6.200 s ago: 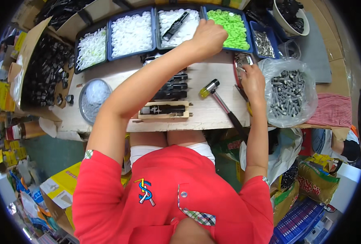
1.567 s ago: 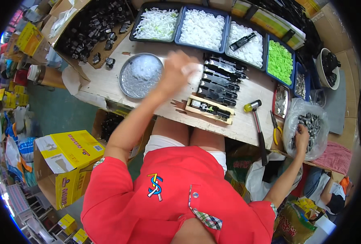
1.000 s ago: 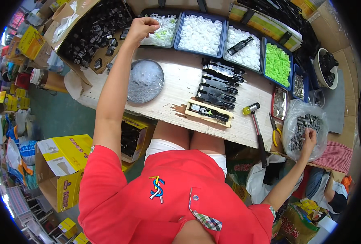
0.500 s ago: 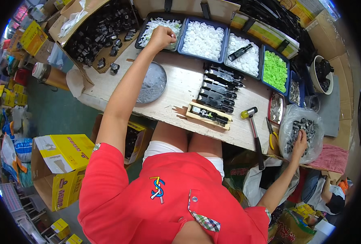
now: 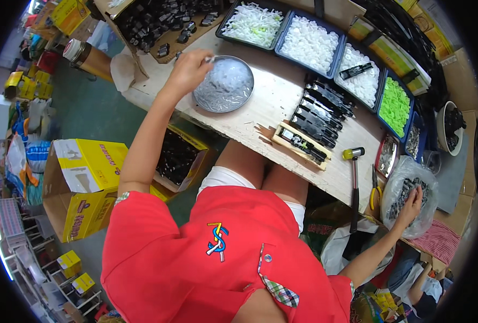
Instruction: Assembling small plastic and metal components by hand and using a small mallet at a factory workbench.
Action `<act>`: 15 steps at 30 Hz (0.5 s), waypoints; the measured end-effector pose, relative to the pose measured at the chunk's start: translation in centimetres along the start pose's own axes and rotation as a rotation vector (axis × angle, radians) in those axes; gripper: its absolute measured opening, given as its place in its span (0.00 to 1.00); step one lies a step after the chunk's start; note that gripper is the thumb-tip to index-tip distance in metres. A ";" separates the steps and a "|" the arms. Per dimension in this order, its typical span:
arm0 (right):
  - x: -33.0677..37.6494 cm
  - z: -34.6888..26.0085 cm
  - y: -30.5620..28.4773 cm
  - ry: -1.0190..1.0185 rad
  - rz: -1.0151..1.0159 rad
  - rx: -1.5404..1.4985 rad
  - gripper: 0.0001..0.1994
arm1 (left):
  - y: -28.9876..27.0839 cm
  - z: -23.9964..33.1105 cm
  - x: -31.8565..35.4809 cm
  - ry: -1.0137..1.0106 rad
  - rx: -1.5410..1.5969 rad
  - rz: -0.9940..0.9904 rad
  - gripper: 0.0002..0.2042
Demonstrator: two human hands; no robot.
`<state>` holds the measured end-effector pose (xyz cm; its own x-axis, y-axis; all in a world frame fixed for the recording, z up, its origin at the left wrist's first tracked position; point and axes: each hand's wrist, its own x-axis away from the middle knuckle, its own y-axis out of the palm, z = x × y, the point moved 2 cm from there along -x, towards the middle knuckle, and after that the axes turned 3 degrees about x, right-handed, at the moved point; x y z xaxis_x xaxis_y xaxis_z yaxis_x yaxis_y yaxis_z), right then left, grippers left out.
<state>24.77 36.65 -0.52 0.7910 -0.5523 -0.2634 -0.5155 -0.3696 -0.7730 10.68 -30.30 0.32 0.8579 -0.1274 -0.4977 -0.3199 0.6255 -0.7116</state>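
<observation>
My left hand [image 5: 191, 71] is above the left rim of a round metal dish [image 5: 216, 110], its fingers pinched on a small white plastic piece [image 5: 210, 59]. The dish holds a whitish, translucent grease-like mass [image 5: 229, 75]. At the right, my right hand [image 5: 410, 208] reaches into a clear plastic bag [image 5: 428, 216] of small grey parts [image 5: 406, 195]. Its fingers are drawn together against the parts, and what they grip is hidden. Between the hands lie a light wooden fixture [image 5: 321, 164] with a black assembly in it and a row of black assemblies [image 5: 321, 113].
Trays of white strips [image 5: 254, 24], white pieces [image 5: 310, 44] and green pieces [image 5: 394, 105] line the back. A hammer [image 5: 355, 188] and yellow-handled pliers [image 5: 376, 197] lie near the bag. Black parts fill a carton [image 5: 166, 21] at the back left.
My left hand has moved from the tray of white strips toward me, to the round dish, with a small white piece. My right hand stays in the bag of grey parts. The view has shifted.
</observation>
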 end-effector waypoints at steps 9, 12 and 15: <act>1.8 -8.3 2.0 -0.398 -0.107 0.191 0.11 | 0.3 -1.4 3.0 -0.227 -0.144 -0.189 0.06; 2.5 -8.3 2.0 -0.413 -0.087 0.172 0.10 | 0.8 -1.7 3.0 -0.192 -0.176 -0.196 0.04; 2.9 -8.0 1.9 -0.427 -0.072 0.173 0.10 | 1.2 -1.9 3.0 -0.163 -0.155 -0.238 0.03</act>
<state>23.42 28.36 1.85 0.9065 -0.1595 -0.3909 -0.4200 -0.2455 -0.8737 12.03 -31.38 -2.99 0.9650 -0.1232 -0.2317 -0.1497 0.4668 -0.8716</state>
